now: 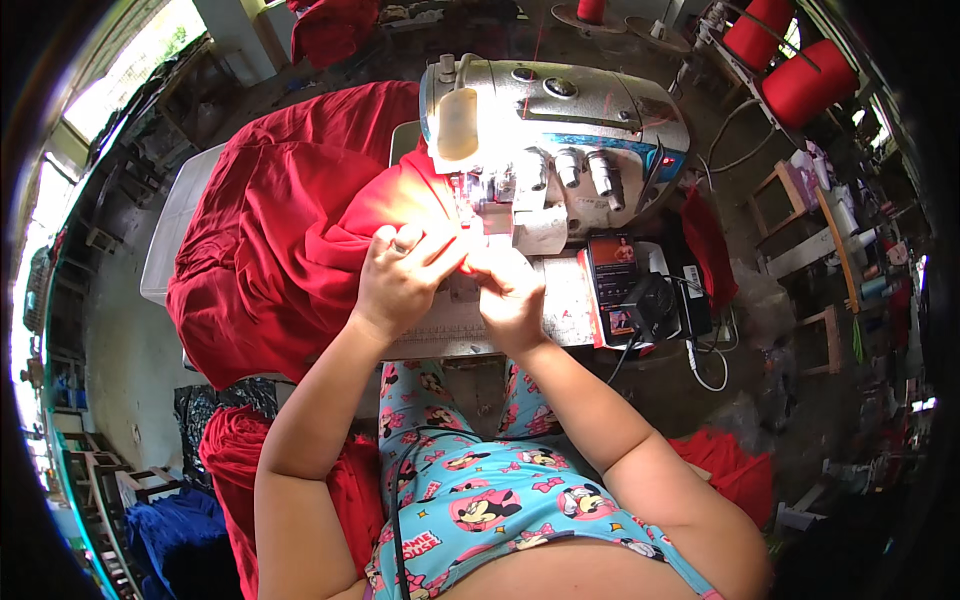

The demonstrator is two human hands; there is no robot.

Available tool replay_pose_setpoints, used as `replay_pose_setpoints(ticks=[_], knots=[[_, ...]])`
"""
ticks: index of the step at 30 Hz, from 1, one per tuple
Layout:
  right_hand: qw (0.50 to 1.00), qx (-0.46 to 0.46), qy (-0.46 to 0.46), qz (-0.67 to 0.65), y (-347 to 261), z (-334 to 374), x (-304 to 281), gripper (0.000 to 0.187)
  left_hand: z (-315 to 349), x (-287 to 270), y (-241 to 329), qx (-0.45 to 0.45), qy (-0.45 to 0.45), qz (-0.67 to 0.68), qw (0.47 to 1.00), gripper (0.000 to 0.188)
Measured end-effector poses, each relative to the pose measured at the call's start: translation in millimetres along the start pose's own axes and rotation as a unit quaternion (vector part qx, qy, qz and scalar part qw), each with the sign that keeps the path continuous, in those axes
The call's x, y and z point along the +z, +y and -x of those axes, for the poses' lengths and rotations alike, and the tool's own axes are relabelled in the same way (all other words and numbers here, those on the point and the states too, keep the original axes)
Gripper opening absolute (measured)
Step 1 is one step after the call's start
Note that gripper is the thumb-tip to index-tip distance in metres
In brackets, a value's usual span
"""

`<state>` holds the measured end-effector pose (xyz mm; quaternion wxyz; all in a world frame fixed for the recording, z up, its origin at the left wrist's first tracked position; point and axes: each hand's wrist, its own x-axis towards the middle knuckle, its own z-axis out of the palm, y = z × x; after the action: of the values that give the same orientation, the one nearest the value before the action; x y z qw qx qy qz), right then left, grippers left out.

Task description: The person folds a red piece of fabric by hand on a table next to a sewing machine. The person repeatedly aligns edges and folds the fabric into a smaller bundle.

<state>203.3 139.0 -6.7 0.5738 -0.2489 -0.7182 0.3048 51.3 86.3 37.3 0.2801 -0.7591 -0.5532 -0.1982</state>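
Note:
A large red fabric (290,200) lies heaped over the left of the sewing table, and one edge of it runs up to the needle area of a grey and blue overlock sewing machine (600,110). My left hand (400,275) is closed on the fabric just in front of the presser foot, a ring on one finger. Close beside it, my right hand (510,295) pinches the fabric edge with thumb and finger. Both hands nearly touch. Glare from the machine's lamp (459,125) washes out the needle and the fabric beneath it.
Right of my hands, a phone (613,275) and a black adapter (652,305) with cables lie on the table. Red thread cones (810,82) stand at the far right. More red fabric (238,440) hangs beside my lap, with blue fabric (180,535) at the lower left.

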Motion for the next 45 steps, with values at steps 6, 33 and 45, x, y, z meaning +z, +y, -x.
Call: replay_pose_setpoints(ticks=[6,33,45], knots=[[0.999,-0.025,0.004,-0.021,13,-9,9,0.028,-2,-6,-7,-0.029,-0.025,-0.012,0.999,0.037],[0.893,-0.143,-0.420,0.079,-56,57,91,0.033,-29,-7,-60,0.030,-0.228,0.017,0.973,0.009],[0.906,-0.226,-0.354,0.051,-61,18,65,0.020,24,-100,-41,-0.261,-0.144,0.287,0.911,0.024]])
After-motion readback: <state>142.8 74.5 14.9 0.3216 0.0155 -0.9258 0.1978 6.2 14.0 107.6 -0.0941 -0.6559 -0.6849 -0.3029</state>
